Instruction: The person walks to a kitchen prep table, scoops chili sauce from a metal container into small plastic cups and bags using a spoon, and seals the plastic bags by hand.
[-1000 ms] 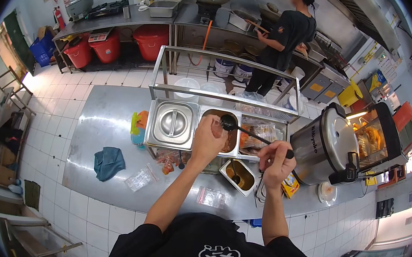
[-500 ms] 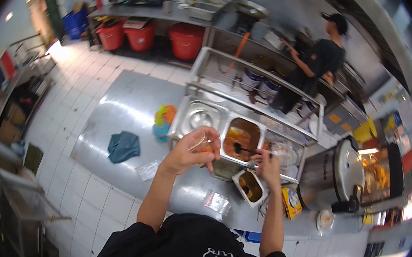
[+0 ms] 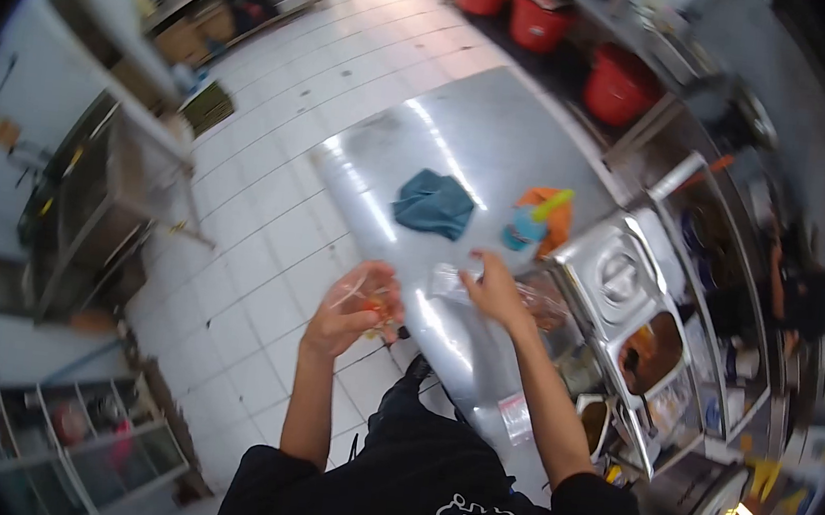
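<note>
My left hand is curled around a small clear plastic bag with a little orange-red food in it, held over the floor beside the table edge. My right hand reaches over the steel table, thumb and index finger apart. Flat clear plastic bags lie right by its fingertips. More clear plastic packaging sits just past that hand. Farther right, a steel pan of orange-brown sauce is set in the counter next to a lidded steel pan.
A teal cloth lies crumpled on the table. Near it are a blue bottle with a yellow top and an orange cloth. A zip bag is by my right forearm. Red bins stand beyond the table.
My view has swung left. My right hand has let go of the black ladle in the sauce pan and moved left to the plastic bags. The left hand still holds its bag.
</note>
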Motion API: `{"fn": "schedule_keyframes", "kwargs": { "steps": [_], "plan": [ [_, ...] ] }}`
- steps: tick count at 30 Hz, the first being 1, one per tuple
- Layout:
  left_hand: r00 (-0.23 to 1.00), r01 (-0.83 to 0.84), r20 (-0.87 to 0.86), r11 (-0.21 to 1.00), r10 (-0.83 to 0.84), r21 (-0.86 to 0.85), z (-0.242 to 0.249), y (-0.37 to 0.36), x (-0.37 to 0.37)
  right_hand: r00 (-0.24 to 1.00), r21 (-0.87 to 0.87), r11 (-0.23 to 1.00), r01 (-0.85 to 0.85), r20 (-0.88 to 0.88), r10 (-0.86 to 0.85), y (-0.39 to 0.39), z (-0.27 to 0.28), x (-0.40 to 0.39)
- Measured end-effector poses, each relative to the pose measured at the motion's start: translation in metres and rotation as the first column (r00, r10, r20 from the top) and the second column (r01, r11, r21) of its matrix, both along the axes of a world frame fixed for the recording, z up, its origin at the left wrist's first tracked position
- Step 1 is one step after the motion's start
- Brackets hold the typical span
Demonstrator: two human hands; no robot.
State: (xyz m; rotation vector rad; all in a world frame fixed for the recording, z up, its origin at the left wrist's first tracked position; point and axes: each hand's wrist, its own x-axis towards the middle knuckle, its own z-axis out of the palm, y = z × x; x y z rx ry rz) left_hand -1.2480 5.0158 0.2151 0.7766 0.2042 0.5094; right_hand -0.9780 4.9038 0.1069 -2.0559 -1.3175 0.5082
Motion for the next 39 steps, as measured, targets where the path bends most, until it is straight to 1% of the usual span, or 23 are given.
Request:
{"fn": "schedule_keyframes", "kwargs": {
  "steps": [1,3,6,7,9,10,12,13,14,15,17,18,20,21,23,24,27,29,30,31,36,37,39],
  "plan": [
    [0.999,-0.028,0.026,1.0,0.028,0.009,0.004,0.0,-0.002,0.994,0.069,0.998,0.012,0.106,-0.02,0.034,-0.033,0.005],
    [0.998,-0.063,0.029,0.994,0.06,0.087,0.016,0.002,-0.008,0.965,-0.032,0.993,0.115,0.241,-0.104,0.08,-0.059,0.005],
    [0.997,-0.074,0.034,0.981,0.069,0.179,0.033,0.004,-0.014,0.947,-0.327,0.938,0.114,0.322,-0.003,0.103,-0.089,0.013],
    [0.998,-0.068,0.028,0.978,0.063,0.199,0.037,0.003,-0.016,0.933,-0.328,0.942,0.073,0.355,0.051,0.107,-0.101,0.022],
    [0.995,-0.074,0.078,0.991,0.066,0.111,0.042,0.005,-0.017,0.897,-0.33,0.944,0.007,0.419,0.14,0.113,-0.115,0.039],
    [0.993,-0.067,0.101,0.996,0.061,0.064,0.045,0.005,-0.016,0.9,-0.23,0.972,-0.042,0.413,0.137,0.115,-0.12,0.043],
    [0.993,-0.062,0.103,0.996,0.055,0.066,0.046,0.006,-0.014,0.912,-0.025,0.993,-0.112,0.394,0.113,0.108,-0.11,0.049],
    [0.993,-0.048,0.107,0.996,0.039,0.077,0.046,0.011,-0.01,0.994,0.026,0.999,-0.033,-0.106,0.036,0.108,-0.104,0.054],
    [0.997,-0.066,0.043,0.984,0.06,0.167,0.046,0.013,-0.005,0.815,0.046,0.997,0.063,-0.579,-0.025,0.107,-0.078,0.05],
    [0.996,-0.066,-0.043,0.964,0.08,0.257,0.045,0.014,0.002,0.426,0.031,0.987,0.157,-0.904,-0.04,0.105,-0.047,0.045],
    [0.97,-0.034,-0.204,0.903,0.132,0.428,0.044,0.013,0.021,0.191,0.199,0.943,0.267,-0.97,0.151,0.074,0.017,0.021],
    [0.944,-0.053,-0.273,0.905,0.183,0.423,0.044,0.008,0.034,0.19,0.24,0.932,0.271,-0.963,0.193,0.054,0.045,0.01],
    [0.855,0.029,-0.405,0.749,0.325,0.662,0.04,0.002,0.055,0.192,0.325,0.905,0.276,-0.941,0.279,0.02,0.095,-0.011],
    [0.8,0.083,-0.437,0.646,0.412,0.759,0.039,-0.002,0.065,0.206,0.301,0.91,0.286,-0.947,0.248,0.005,0.115,-0.021],
    [0.76,0.17,-0.488,0.595,0.428,0.786,0.055,-0.017,0.086,0.224,0.253,0.919,0.302,-0.956,0.189,-0.023,0.137,-0.037],
    [0.75,0.208,-0.507,0.576,0.424,0.791,0.057,-0.025,0.094,0.287,0.314,0.914,0.256,-0.928,0.238,-0.03,0.124,-0.036],
    [0.714,0.304,-0.527,0.474,0.46,0.826,0.051,-0.039,0.111,0.397,0.303,0.893,0.331,-0.904,0.159,-0.051,0.112,-0.037],
    [0.682,0.35,-0.528,0.409,0.506,0.843,0.047,-0.048,0.12,0.455,0.316,0.895,0.314,-0.878,0.15,-0.061,0.111,-0.035],
    [0.612,0.429,-0.58,0.39,0.538,0.815,0.052,-0.053,0.123,0.488,0.329,0.891,0.314,-0.861,0.146,-0.064,0.115,-0.037],
    [0.608,0.439,-0.58,0.378,0.543,0.815,0.05,-0.056,0.124,0.521,0.342,0.886,0.312,-0.842,0.141,-0.066,0.117,-0.039],
    [0.58,0.478,-0.556,0.303,0.595,0.824,0.032,-0.064,0.124,0.468,0.246,0.901,0.357,-0.882,0.055,-0.066,0.121,-0.031],
    [0.605,0.446,-0.517,0.28,0.605,0.85,0.025,-0.064,0.123,0.461,0.222,0.905,0.362,-0.887,0.033,-0.066,0.122,-0.03],
    [0.65,0.375,-0.434,0.233,0.623,0.897,0.016,-0.064,0.12,0.505,0.182,0.916,0.357,-0.863,-0.026,-0.066,0.118,-0.026]
  ]
}}
